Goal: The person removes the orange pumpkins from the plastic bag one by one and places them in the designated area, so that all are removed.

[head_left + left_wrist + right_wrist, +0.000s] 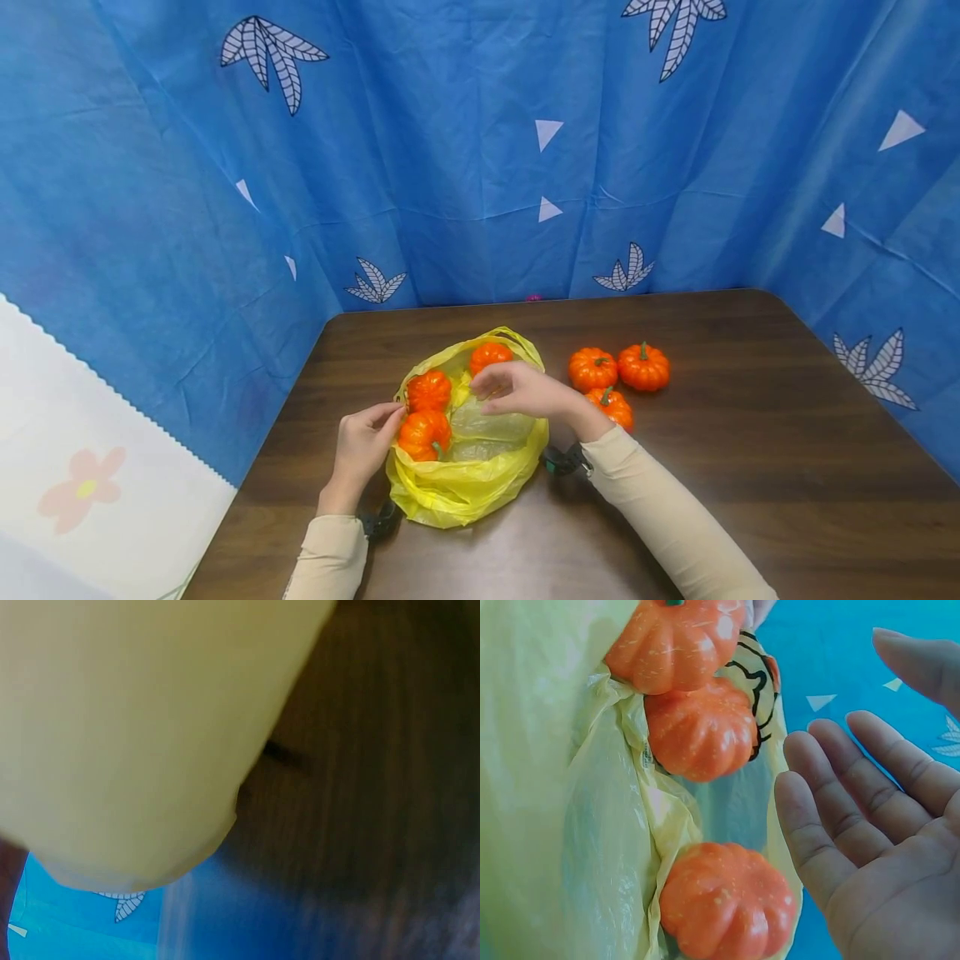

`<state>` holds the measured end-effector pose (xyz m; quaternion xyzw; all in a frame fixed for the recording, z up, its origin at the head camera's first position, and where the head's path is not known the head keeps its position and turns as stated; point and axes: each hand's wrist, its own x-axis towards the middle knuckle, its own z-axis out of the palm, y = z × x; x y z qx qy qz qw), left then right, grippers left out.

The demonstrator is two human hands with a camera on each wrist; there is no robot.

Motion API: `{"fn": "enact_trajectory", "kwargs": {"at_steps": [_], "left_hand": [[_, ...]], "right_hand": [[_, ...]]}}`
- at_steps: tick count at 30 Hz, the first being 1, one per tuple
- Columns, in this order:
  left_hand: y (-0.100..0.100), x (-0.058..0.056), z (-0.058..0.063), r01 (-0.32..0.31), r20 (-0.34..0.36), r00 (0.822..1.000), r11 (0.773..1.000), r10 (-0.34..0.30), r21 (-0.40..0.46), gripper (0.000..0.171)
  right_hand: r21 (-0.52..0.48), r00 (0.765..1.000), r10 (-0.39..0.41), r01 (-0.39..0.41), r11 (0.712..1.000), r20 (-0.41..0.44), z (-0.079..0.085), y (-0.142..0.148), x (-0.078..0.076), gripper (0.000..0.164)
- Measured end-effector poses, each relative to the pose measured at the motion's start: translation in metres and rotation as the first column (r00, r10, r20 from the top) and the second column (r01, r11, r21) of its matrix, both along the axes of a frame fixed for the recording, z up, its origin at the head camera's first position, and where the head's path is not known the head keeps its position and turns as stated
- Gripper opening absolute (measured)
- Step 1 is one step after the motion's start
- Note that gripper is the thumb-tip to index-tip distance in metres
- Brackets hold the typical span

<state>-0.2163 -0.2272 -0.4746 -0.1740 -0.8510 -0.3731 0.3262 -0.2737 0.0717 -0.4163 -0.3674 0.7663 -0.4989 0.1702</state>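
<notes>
A yellow plastic bag stands on the table with its mouth spread wide. Inside it lie three small orange pumpkins: one at the left, one nearer the front and one at the back. My left hand pinches the bag's left rim beside the two left pumpkins. Over the bag's mouth hovers my right hand, its fingers loosely bent and holding nothing; the right wrist view shows its bare palm. A blurred pale-yellow surface fills much of the left wrist view, hiding the left hand there.
Right of the bag, three more pumpkins sit close together on the brown wooden table: one, one and one partly behind my right wrist. A blue patterned curtain hangs behind the table and along its sides.
</notes>
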Motion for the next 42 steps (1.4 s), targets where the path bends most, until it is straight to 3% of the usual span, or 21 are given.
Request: {"fn": "enact_trajectory", "kwargs": {"at_steps": [15, 23, 42], "left_hand": [[0.001, 0.0, 0.001, -0.01, 0.039, 0.999, 1.0, 0.01, -0.002, 0.01], [0.002, 0.002, 0.003, -0.012, 0.05, 0.999, 1.0, 0.012, -0.004, 0.008], [0.001, 0.001, 0.001, -0.002, 0.021, 1.0, 1.0, 0.002, -0.005, 0.008]], "right_hand": [[0.068, 0.996, 0.085, -0.085, 0.994, 0.0, 0.005, -0.033, -0.014, 0.046], [0.049, 0.995, 0.102, -0.102, 0.994, 0.013, -0.006, -0.042, -0.019, 0.045], [0.158, 0.993, 0.114, -0.117, 0.98, 0.026, -0.018, -0.059, -0.016, 0.048]]}}
